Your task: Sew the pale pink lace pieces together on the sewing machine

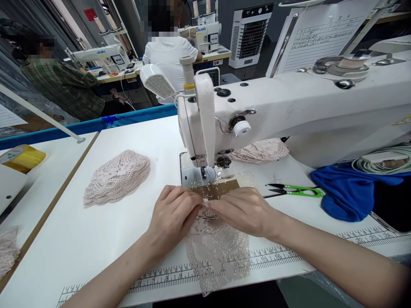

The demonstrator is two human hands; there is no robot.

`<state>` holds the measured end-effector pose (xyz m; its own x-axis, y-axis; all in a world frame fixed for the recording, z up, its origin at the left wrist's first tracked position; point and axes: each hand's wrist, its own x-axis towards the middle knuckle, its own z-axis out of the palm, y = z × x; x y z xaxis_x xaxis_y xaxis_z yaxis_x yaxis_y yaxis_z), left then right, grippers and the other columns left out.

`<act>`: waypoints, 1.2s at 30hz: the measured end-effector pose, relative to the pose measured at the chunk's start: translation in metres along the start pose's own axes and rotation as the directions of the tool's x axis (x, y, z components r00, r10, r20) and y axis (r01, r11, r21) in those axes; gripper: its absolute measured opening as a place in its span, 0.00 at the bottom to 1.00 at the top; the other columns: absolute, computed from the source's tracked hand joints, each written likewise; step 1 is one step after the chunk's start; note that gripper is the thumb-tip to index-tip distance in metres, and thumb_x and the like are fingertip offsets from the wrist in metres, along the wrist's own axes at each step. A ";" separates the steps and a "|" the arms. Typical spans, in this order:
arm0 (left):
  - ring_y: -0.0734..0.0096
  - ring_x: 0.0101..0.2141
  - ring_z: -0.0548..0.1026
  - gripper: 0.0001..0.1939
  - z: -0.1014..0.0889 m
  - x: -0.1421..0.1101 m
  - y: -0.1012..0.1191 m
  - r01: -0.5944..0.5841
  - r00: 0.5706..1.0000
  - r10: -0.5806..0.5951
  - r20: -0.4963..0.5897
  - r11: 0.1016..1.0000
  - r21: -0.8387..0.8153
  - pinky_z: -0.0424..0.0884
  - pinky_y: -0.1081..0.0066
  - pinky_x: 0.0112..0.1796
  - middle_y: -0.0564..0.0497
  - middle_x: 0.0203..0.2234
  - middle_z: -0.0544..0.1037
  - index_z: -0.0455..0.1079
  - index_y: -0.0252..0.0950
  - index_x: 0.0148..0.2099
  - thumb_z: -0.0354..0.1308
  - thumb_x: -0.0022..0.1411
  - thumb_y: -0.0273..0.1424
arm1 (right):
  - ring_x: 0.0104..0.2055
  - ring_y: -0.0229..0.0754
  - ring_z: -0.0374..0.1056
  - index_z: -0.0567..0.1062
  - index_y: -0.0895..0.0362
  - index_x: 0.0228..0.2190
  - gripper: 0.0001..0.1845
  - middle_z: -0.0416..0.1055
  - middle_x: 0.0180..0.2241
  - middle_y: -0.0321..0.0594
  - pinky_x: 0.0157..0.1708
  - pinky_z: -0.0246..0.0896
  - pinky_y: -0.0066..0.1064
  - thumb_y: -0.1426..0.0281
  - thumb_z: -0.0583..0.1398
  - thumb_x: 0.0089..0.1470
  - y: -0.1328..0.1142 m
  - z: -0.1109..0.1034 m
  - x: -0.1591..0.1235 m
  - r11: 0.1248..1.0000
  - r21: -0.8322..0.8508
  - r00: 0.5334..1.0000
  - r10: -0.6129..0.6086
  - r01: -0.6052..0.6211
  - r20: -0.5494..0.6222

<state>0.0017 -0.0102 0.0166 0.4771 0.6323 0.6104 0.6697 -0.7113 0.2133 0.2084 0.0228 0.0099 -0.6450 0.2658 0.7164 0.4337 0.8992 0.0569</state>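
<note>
A pale pink lace piece (221, 252) lies in front of the sewing machine (199, 141), its lower end hanging past the table's front edge. My left hand (178, 209) pinches the upper edge of the lace from the left, fingers bent. From the right, my right hand (240, 209) pinches the same edge, thumb and fingertips close to the left ones. Both hands are just short of the needle and presser foot (203, 173). Between them and the needle shows a brown strip (221, 189) on the machine bed. The fingertips partly hide the lace edge.
A stack of lace pieces (118, 177) lies left, another lace stack (261, 150) behind the machine head. Green-handled thread snips (295, 191) and a blue cloth (346, 192) lie right. A printed ruler (170, 276) runs along the front edge. Two people sit at machines beyond.
</note>
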 end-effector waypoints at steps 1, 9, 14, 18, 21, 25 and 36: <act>0.72 0.36 0.75 0.09 0.000 0.000 0.000 0.013 1.000 -0.013 0.003 1.000 -0.011 0.65 0.69 0.36 0.53 0.34 0.80 0.67 0.36 0.45 0.56 0.63 0.21 | 0.16 0.29 0.51 0.70 0.59 0.28 0.07 0.61 0.15 0.25 0.15 0.46 0.24 0.80 0.58 0.57 0.000 -0.001 0.000 1.000 -0.015 0.999 -0.027 0.027 -0.017; 0.73 0.31 0.74 0.06 -0.011 0.008 0.008 0.365 0.922 -0.280 0.269 0.861 -0.355 0.68 0.71 0.34 0.56 0.28 0.79 0.74 0.39 0.37 0.58 0.62 0.23 | 0.17 0.29 0.54 0.73 0.60 0.28 0.11 0.65 0.17 0.28 0.17 0.47 0.24 0.77 0.55 0.61 -0.002 -0.027 0.008 0.957 0.267 0.980 0.065 -0.115 0.187; 0.73 0.30 0.74 0.05 -0.034 0.015 0.030 0.800 0.552 -0.209 0.807 0.403 -0.444 0.68 0.73 0.32 0.56 0.27 0.79 0.77 0.39 0.33 0.65 0.56 0.35 | 0.17 0.27 0.53 0.76 0.56 0.30 0.06 0.59 0.15 0.24 0.17 0.46 0.21 0.66 0.62 0.56 0.002 -0.067 0.029 0.359 0.532 0.600 0.106 -0.767 0.793; 0.72 0.29 0.72 0.05 -0.018 0.009 0.026 0.712 0.647 -0.305 0.699 0.569 -0.411 0.68 0.70 0.33 0.56 0.26 0.77 0.75 0.39 0.31 0.61 0.60 0.33 | 0.18 0.29 0.52 0.76 0.54 0.29 0.07 0.62 0.17 0.26 0.17 0.43 0.23 0.65 0.61 0.57 0.006 -0.056 0.031 0.395 0.411 0.514 0.202 -0.822 0.834; 0.68 0.33 0.71 0.05 0.005 0.002 0.011 0.463 0.847 -0.346 0.404 0.854 -0.239 0.67 0.65 0.36 0.54 0.29 0.77 0.73 0.39 0.33 0.58 0.61 0.26 | 0.22 0.31 0.60 0.74 0.55 0.28 0.08 0.69 0.21 0.29 0.21 0.47 0.24 0.71 0.58 0.58 0.008 -0.027 0.024 0.657 0.257 0.614 0.394 -0.708 0.684; 0.65 0.37 0.70 0.06 0.020 -0.003 0.001 0.284 0.940 -0.280 0.196 0.959 0.009 0.66 0.64 0.34 0.50 0.37 0.76 0.71 0.38 0.43 0.57 0.63 0.29 | 0.23 0.33 0.64 0.74 0.57 0.30 0.10 0.72 0.24 0.33 0.23 0.47 0.26 0.74 0.54 0.61 0.012 -0.001 0.015 0.808 0.107 0.688 0.416 -0.580 0.595; 0.64 0.44 0.74 0.12 0.015 -0.007 0.012 -0.080 0.991 0.052 0.123 0.967 0.243 0.62 0.61 0.42 0.51 0.46 0.79 0.73 0.36 0.50 0.56 0.64 0.25 | 0.23 0.36 0.64 0.78 0.54 0.36 0.14 0.76 0.30 0.35 0.21 0.47 0.29 0.68 0.53 0.64 0.024 0.013 0.002 0.893 -0.069 0.797 0.430 -0.446 0.424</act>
<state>0.0150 -0.0186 0.0039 0.5772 0.6276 0.5225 0.7472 -0.6640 -0.0279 0.2091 0.0491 0.0031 -0.5941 0.7463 0.3002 0.7178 0.6603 -0.2210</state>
